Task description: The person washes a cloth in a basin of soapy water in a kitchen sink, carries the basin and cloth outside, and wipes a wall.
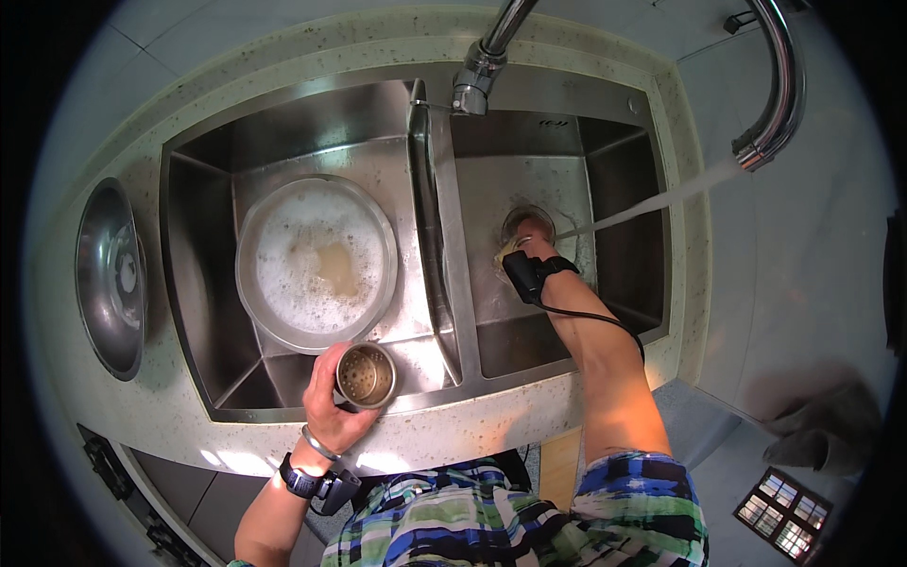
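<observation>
My left hand grips a small metal cup with holes in its bottom, held over the front rim of the left basin. Behind the cup, a round basin of sudsy water sits in the left sink bowl. My right hand reaches down to the drain opening in the right sink bowl. Something yellowish shows beside it, partly hidden by the wrist device. The fingers of that hand are out of sight in the drain area. A stream of water runs to this hand.
A chrome gooseneck faucet pours from the right. A second chrome spout hangs over the divider between the bowls. An empty steel bowl stands on the speckled countertop at left. A cable trails along my right forearm.
</observation>
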Demonstrator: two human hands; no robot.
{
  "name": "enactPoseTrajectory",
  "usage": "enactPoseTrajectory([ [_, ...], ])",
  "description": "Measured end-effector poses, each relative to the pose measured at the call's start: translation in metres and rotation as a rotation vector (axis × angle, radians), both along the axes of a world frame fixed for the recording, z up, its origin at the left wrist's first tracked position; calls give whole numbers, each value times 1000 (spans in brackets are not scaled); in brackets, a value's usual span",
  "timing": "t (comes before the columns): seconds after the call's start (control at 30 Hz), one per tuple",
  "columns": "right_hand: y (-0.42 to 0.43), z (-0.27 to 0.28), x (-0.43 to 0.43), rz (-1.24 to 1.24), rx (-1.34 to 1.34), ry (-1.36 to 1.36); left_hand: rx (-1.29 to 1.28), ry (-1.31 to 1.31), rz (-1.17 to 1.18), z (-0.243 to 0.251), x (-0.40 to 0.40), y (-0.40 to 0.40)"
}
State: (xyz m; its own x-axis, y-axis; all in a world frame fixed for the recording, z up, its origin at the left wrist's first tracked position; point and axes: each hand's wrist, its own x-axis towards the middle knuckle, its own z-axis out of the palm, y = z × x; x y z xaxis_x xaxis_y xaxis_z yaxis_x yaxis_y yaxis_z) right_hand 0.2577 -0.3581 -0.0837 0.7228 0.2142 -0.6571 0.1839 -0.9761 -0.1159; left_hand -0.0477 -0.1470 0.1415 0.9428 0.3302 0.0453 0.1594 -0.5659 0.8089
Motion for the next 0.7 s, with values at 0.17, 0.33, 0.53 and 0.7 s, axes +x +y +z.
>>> enactPoseTrajectory([
  [0.17,20,18,-44,-328,281,-208,10,0,5,-2,-1,-1],
  [0.33,-19,44,-58,344,317,-308,6,-15,-14,2,2,-1],
  [0.53,-4,44,-38,638,-225,-392,-15,21,-12,4,2,-3],
  [0.7,8,74,-37,776,-445,-116,15,16,-30,1,0,2],
])
